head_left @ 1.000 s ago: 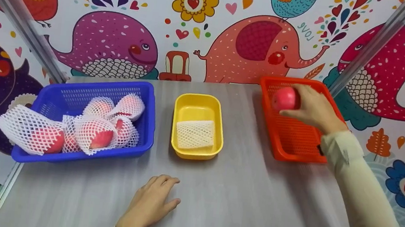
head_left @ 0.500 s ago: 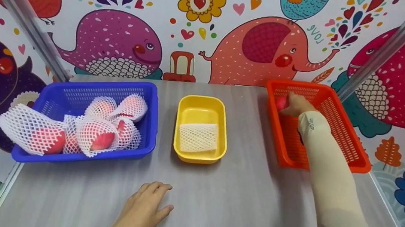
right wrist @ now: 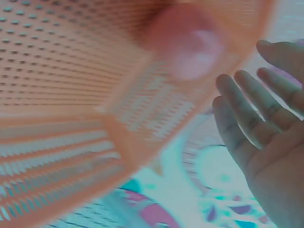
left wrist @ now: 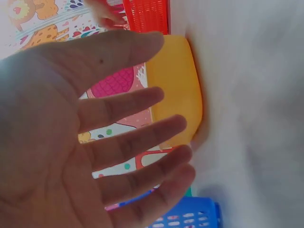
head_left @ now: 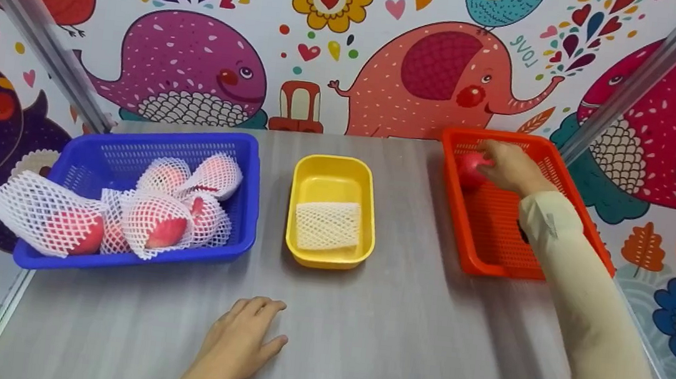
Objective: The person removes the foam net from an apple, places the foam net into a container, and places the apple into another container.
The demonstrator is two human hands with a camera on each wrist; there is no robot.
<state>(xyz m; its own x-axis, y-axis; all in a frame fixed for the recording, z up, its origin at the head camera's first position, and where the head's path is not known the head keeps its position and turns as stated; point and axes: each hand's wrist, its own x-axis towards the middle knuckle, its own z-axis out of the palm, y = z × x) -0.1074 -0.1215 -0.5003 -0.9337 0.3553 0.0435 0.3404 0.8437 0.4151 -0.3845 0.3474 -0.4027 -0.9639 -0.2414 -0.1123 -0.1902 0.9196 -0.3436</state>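
Observation:
A red apple (head_left: pixel 472 168) sits in the far left corner of the red basket (head_left: pixel 508 271). Just above and right of it is my right hand (head_left: pixel 511 165); in the right wrist view its fingers (right wrist: pixel 256 114) are extended, apart from the apple. My left hand (head_left: pixel 240 342) hovers over the near part of the table, fingers spread, holding nothing. In front of it stands a yellow tub (head_left: pixel 329 182) with a flat white foam net (head_left: pixel 326 226) inside. On the left, the blue basket (head_left: pixel 167 145) contains several apples (head_left: pixel 167 232) in white foam nets.
Patterned wall panels (head_left: pixel 314 55) close off the back and sides of the grey table (head_left: pixel 387 320). Metal posts (head_left: pixel 645 77) stand at the back corners. One netted apple (head_left: pixel 52 216) overhangs the blue basket's left rim.
My right hand carried the apple down into the red basket's far left corner, released it and rose slightly. The left hand has shifted only a little.

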